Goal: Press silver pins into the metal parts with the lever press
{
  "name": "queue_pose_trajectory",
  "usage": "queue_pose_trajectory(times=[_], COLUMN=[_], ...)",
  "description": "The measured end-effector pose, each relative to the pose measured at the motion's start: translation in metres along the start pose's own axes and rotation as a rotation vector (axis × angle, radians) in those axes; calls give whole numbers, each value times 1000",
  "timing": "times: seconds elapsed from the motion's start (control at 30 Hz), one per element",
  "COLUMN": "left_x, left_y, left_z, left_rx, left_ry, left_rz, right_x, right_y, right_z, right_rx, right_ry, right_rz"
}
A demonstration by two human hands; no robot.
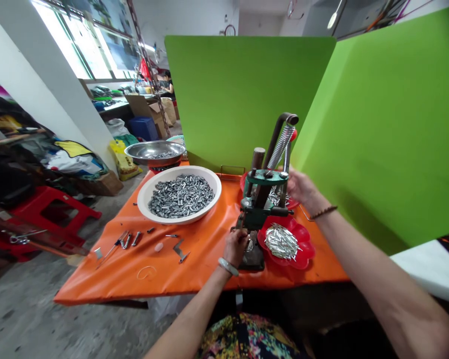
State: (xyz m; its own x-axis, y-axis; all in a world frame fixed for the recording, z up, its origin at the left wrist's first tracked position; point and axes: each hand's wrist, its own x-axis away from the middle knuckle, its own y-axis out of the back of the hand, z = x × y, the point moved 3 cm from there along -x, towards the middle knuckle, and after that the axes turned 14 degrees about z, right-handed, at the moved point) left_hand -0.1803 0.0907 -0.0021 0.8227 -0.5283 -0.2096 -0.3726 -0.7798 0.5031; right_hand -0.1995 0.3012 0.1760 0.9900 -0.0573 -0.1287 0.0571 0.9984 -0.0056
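Observation:
A green hand press [260, 212] with a coil spring [281, 146] and a red-knobbed lever [287, 154] stands on the orange-covered table. My left hand [235, 248], a pale bangle on its wrist, is low at the press's left side. Its fingers are pinched together; whatever is between them is too small to make out. My right hand [302, 189] is behind the press's right side, beside the lever and close to the rear red bowl [293, 203]. Its fingertips are hidden by the press. Slim silvery pins [282, 241] fill the front red flower-shaped bowl [307, 255].
A white basin [144, 203] of small grey metal pieces stands left of the press, with a steel bowl [134, 150] behind it. Loose parts and a screwdriver [115, 244] lie on the table's left. Green panels [250, 94] enclose the back and right. A red stool [60, 214] stands left.

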Motion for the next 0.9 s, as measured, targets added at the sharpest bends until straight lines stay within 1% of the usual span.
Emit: queue_pose_trajectory(times=[0.07,0.1,0.17,0.2,0.23,0.3,0.37,0.4,0.47,0.5,0.57,0.6,0.63,0.67,0.7,0.73,0.8,0.9], left_x=[0,0,0,1,1,1,1,1,0,0,0,1,1,2,2,3,3,3], left_y=[-1,-1,-1,-1,-2,-2,-2,-3,-3,-3,-3,-3,-3,-3,-3,-3,-3,-7], left_z=[1,2,3,3,3,3,3,4,5,5,5,4,4,4,4,5,9,19], left_rx=[7,7,2,-1,-2,-2,-9,-14,-21,-20,-12,-6,-1,5,13,22,35,46], left_ry=[-1,1,5,6,4,-3,-5,-2,3,3,1,-2,-5,-6,-7,-6,-4,20], left_rz=[11,16,19,17,15,16,17,18,22,27,42,49,54,52,47,38,33,85], right_x=[-24,-33,-43,-43,-38,-17,16,33,67,82,109,119,126,130,134,137,145,160], right_y=[0,-3,-13,-18,-24,-33,-43,-48,-62,-72,-94,-104,-113,-120,-126,-131,-138,-146], right_z=[47,68,100,112,121,135,145,148,148,145,136,132,127,122,118,114,106,88], right_rx=[-86,-89,-28,14,54,100,113,126,148,155,196,260,356,470,588,695,851,1052], right_ry=[115,169,181,164,137,118,88,33,-153,-273,-487,-538,-537,-483,-391,-287,-115,-1], right_rz=[75,83,72,46,21,-5,49,106,311,449,771,900,978,1004,996,958,901,882])
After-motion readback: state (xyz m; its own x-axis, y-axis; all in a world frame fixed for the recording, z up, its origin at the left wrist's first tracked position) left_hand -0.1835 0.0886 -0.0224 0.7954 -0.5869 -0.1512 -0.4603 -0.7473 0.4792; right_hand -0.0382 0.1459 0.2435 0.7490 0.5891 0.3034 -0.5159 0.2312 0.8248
